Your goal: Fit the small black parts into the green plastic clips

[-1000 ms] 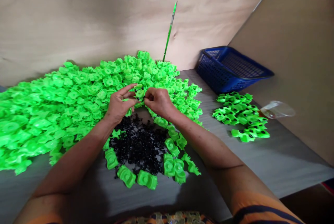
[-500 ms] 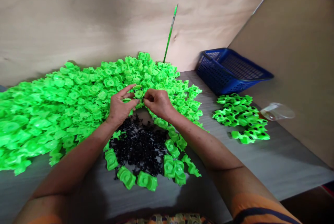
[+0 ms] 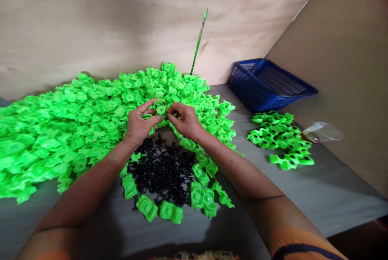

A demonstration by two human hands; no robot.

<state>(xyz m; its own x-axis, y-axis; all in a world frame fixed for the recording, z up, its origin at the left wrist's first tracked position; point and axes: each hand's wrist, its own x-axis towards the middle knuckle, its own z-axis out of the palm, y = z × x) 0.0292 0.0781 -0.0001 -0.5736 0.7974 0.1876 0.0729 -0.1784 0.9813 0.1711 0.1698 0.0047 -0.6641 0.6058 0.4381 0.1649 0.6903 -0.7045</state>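
Observation:
Between the thumb and fingers of my left hand (image 3: 136,124) is a small green toy car body (image 3: 160,106), its underside turned up. One black wheel axle lies across its far end. My right hand (image 3: 186,120) is closed in a pinch at the near end of the body, on a second black wheel axle (image 3: 164,116) that is partly hidden by the fingertips. Below both hands spreads a heap of loose black wheel axles (image 3: 165,171). Several green car bodies (image 3: 147,206) lie around the front of this heap.
A large pile of green car bodies (image 3: 75,118) covers the left and back of the table (image 3: 327,183). To the right lie green cars with black wheels (image 3: 280,136), near a blue basket (image 3: 266,96) and a clear plastic cup (image 3: 325,131). A thin green stick (image 3: 198,43) stands by the wall.
Both hands stay in nearly the same place, still at the car body. The fingers of my right hand have shifted slightly and opened out a little behind the pinch.

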